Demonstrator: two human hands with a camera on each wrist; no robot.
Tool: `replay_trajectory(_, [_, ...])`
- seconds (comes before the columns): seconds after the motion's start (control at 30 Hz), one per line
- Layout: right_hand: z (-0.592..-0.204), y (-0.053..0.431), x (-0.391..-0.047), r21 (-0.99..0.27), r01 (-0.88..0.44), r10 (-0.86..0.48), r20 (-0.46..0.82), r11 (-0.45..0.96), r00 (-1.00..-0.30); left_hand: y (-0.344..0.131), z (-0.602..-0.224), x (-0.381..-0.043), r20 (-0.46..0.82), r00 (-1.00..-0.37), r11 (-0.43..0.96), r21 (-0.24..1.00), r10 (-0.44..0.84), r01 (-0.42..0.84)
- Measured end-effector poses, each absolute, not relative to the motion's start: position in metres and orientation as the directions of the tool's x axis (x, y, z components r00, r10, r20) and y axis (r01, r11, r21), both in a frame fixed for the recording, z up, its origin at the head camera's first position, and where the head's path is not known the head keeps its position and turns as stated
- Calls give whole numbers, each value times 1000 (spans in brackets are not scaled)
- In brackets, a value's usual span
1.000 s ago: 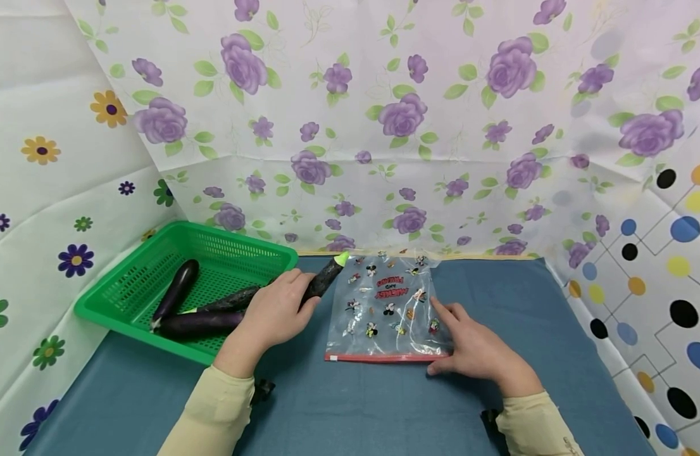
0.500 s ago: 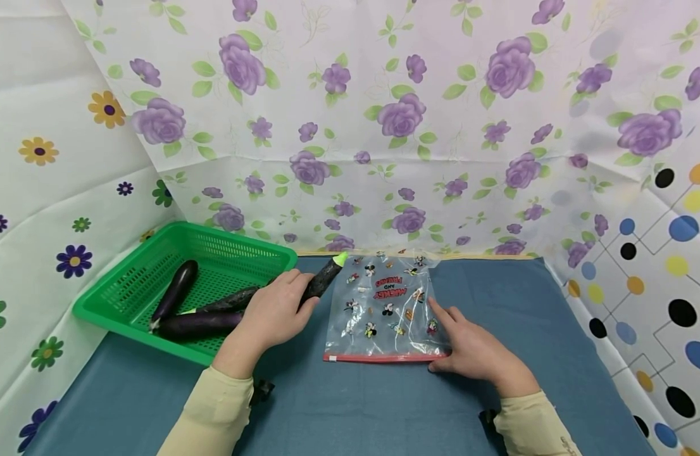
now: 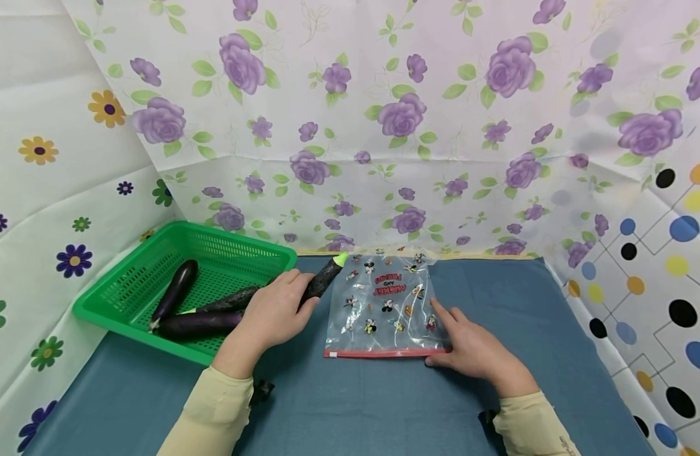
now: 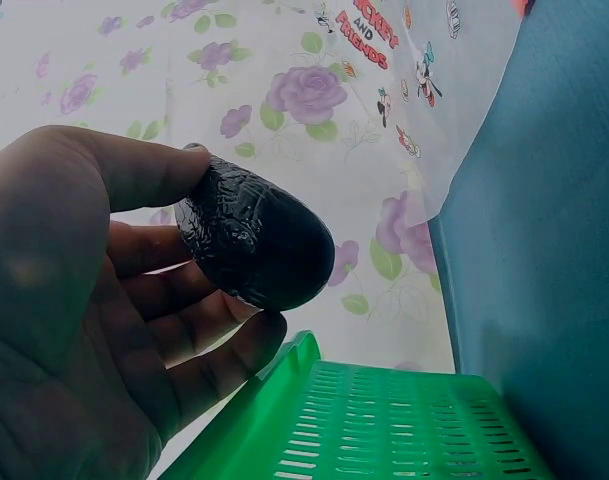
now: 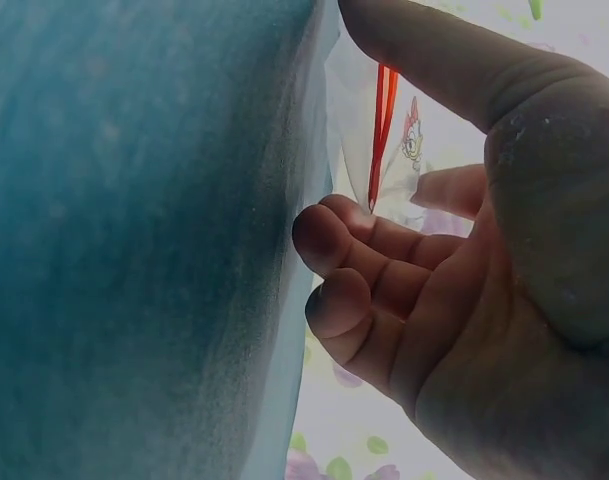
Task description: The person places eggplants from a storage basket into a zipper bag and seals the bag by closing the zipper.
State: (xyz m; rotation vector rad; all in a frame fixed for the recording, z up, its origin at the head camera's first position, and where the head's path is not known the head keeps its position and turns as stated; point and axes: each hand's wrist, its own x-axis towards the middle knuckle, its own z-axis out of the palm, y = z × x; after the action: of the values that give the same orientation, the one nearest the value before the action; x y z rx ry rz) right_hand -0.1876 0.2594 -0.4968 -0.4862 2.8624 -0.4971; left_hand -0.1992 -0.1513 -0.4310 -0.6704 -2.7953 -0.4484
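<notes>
My left hand (image 3: pixel 278 307) grips a dark, wrinkled cucumber (image 3: pixel 323 280) with a bright green tip, held over the basket's right edge. Its rounded end shows between thumb and fingers in the left wrist view, where the cucumber (image 4: pixel 259 240) looks nearly black. A clear zip bag (image 3: pixel 356 323) printed with cartoon figures lies flat, its red zip strip (image 3: pixel 384 353) toward me. My right hand (image 3: pixel 475 348) rests at the bag's right side, index finger on the edge and thumb by the strip's end. In the right wrist view the red strips (image 5: pixel 382 130) show a narrow gap.
A green basket (image 3: pixel 128 323) on the left holds two eggplants (image 3: pixel 179 285) and another dark cucumber (image 3: pixel 227 299). Blue cloth (image 3: pixel 350 405) covers the table. A floral curtain (image 3: pixel 350 209) stands behind, with patterned sheets at both sides.
The bag's near edge and red strip have shifted slightly away from me, with the right thumb moving along. My left hand and the cucumber have stayed still.
</notes>
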Motion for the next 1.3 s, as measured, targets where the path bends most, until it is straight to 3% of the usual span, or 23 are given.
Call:
replay_trajectory(0.9, [-495, 259, -186, -359, -324, -386, -116, 875, -915, -153, -432, -199, 303, -862, 845, 233, 407, 481])
replay_trajectory(1.3, [-494, 257, -187, -278, -393, -394, 56, 876, -918, -153, -432, -200, 295, -863, 848, 225, 410, 479])
